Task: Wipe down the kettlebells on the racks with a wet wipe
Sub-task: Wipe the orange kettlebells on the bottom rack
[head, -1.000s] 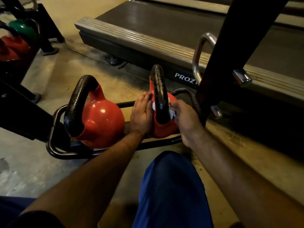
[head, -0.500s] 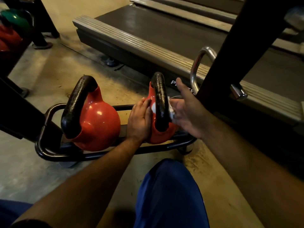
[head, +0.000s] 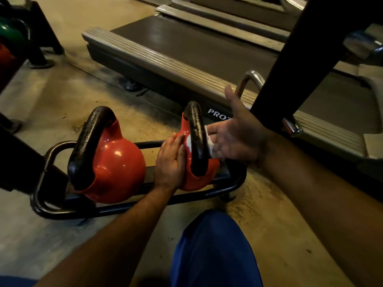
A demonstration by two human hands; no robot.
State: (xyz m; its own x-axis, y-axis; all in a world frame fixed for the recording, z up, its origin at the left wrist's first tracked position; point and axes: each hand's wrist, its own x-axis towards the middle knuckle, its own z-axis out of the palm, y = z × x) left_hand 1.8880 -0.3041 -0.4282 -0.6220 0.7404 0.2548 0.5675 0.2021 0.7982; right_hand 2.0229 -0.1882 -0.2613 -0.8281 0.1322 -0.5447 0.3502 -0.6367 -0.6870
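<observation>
Currently: two red kettlebells (head: pixel 116 162) on one low rack (head: pixel 41 204). Left hand (head: pixel 170 162) lies flat against the right-hand kettlebell (head: pixel 199 179). Right hand (head: pixel 238 139), spread wide, presses one wet wipe (head: pixel 209 145) against its black handle (head: pixel 195 137).

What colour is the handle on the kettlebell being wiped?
Black, above a red body; the kettlebell handle shows best in the head view.

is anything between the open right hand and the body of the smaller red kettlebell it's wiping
Only the white wet wipe, which lies between the right hand and the smaller red kettlebell, behind its black handle. The left hand steadies the opposite side.
</observation>
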